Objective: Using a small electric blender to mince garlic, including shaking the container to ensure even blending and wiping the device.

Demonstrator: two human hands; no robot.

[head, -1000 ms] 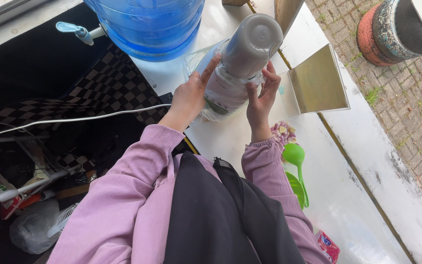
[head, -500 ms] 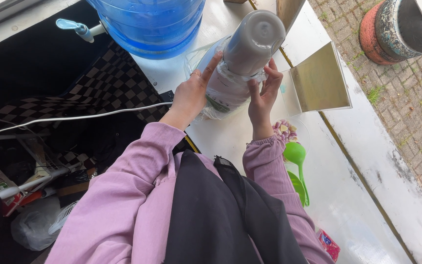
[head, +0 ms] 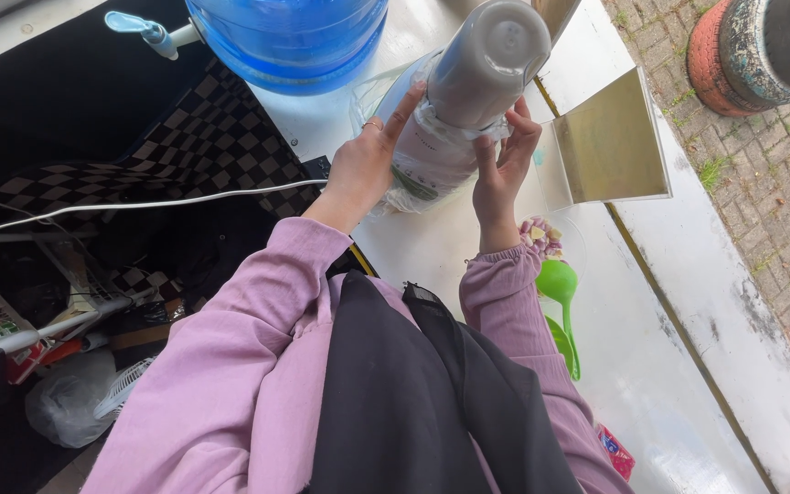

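Head view, looking down over lilac sleeves and a dark apron.

Both hands are up on a grey-capped plastic jar (head: 468, 101) wrapped in a thin clear bag. Left hand (head: 363, 169) is pressed flat on the jar's left flank, fingers spread, index finger reaching toward the cap. Right hand (head: 503, 160) cups the right flank, fingertips curled on the plastic film. So: hands apart, one on each side, clamped on the jar. The jar is tilted with its cap end toward the camera; its base is hidden, so I cannot tell whether it rests on the white table (head: 651, 366) or is lifted just off it.

Step in hand, by my reading: steadying or turning the jar, possibly working the bag around it. Any next move calls for a firm two-sided hold, since the film looks slippery, and for keeping the tilt controlled.

Surroundings: large blue water jug (head: 290, 37) with a pale blue tap (head: 144, 27) stands just behind the jar, close enough to crowd the left hand. An open metal box (head: 610, 142) sits just right of the right hand. Nearer the body, a green scoop (head: 561, 302) and a small dish of pinkish bits (head: 541, 238) lie near the right sleeve. A white cable (head: 139, 206) runs across the dark checkered area to the left.
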